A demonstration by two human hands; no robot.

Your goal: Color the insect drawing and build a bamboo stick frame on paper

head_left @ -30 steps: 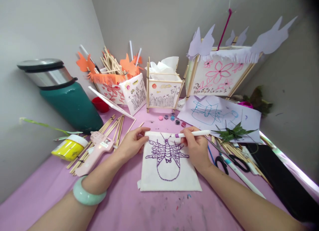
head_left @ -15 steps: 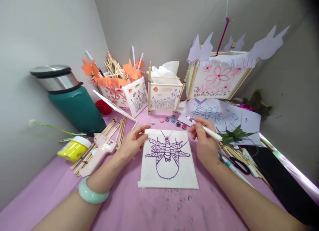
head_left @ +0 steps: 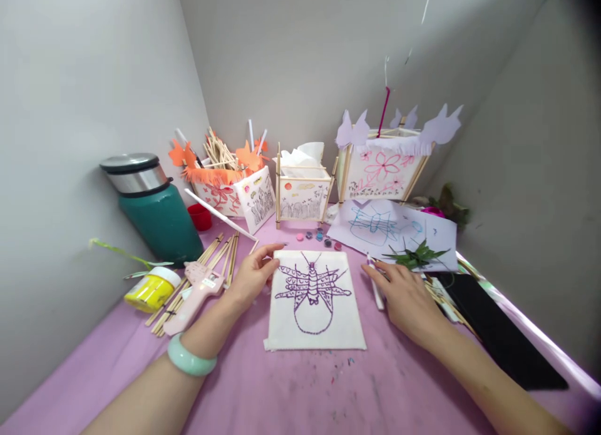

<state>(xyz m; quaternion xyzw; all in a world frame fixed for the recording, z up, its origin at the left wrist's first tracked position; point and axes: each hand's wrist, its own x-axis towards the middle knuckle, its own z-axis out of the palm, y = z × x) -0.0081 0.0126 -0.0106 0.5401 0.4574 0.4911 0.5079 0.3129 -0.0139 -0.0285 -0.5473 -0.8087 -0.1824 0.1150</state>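
A white square panel [head_left: 313, 325] lies on the purple table, bearing a purple insect drawing with wings and a round lower body. My left hand [head_left: 256, 273] grips its upper left corner between thumb and fingers; a pale green bangle is on that wrist. To the right of the panel, a white marker [head_left: 377, 292] rests on the table. My right hand [head_left: 404, 297] is palm down just beside the marker, its fingers stretched out near the marker's upper part. Whether the fingers touch the marker is unclear.
At left stand a green bottle [head_left: 157, 219], a yellow jar [head_left: 151, 291], a pink glue gun [head_left: 200, 292] and sticks. Decorated boxes [head_left: 303, 197] line the back. On the right are a blue drawing [head_left: 434, 235], leaves [head_left: 417, 255] and a black object [head_left: 502, 335].
My right hand has lowered and turned palm down, and the marker it held up now lies on the table. My left hand stays at the panel's corner. The view has shifted.
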